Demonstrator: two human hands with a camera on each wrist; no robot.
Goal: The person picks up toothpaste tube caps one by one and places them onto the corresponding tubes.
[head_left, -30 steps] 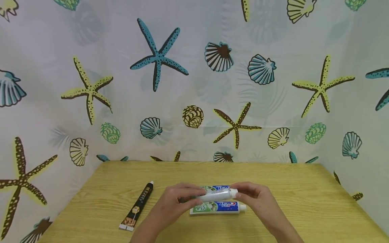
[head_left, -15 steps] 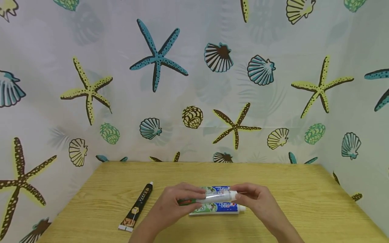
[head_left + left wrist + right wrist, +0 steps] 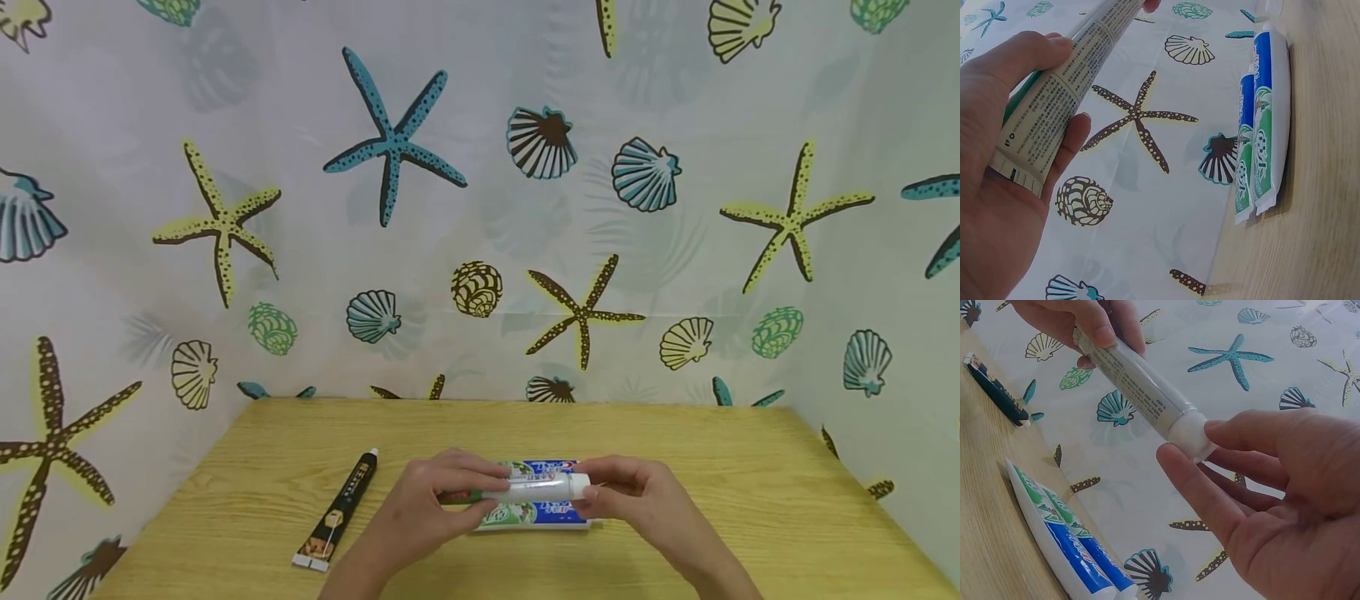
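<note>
Grips a silvery tube [image 3: 1135, 384] with the left hand [image 3: 429, 497], pinching its white cap [image 3: 1188, 434] in the right hand [image 3: 641, 497]. Has 2 blue-and-green tubes [image 3: 1266, 131] below the fingers, 1 black tube [image 3: 339, 508] left of them.

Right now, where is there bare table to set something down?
Bare table: right of the right hand, left of the black tube, and behind the two blue-and-green tubes, up to the patterned cloth. The middle is crowded: that pair, plus a pale tube the left hand and right hand hold up.
</note>
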